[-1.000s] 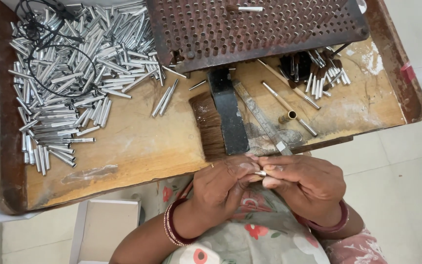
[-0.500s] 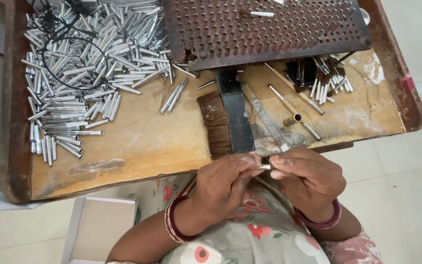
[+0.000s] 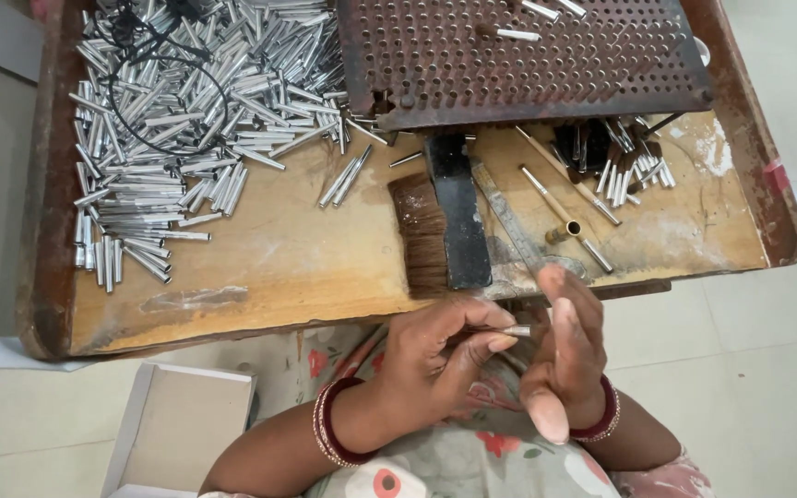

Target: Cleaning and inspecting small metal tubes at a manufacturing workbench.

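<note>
Two hands meet just below the near edge of the wooden desk, over the person's lap. The left hand pinches a small silver tube between thumb and fingertips, its end poking out toward the right. The right hand stands upright beside it, palm turned inward, fingers loosely extended and touching or nearly touching the tube's free end; whether it grips anything I cannot tell, since the palm side is hidden.

On the desk, a large heap of similar silver tubes covers the far left, with a thin black wire looped across it. A rusty perforated metal plate lies at the far right, a few tubes resting on top. A black-handled brush sits in the middle, and slim rod-like tools lie to its right, next to a smaller cluster of tubes. An open white cardboard box stands on the floor at the left.

Judging from the pose, one tube is being handled or checked at its end. Fine fingertip control looks to be what the work now demands, keeping the small piece steady between both hands.
</note>
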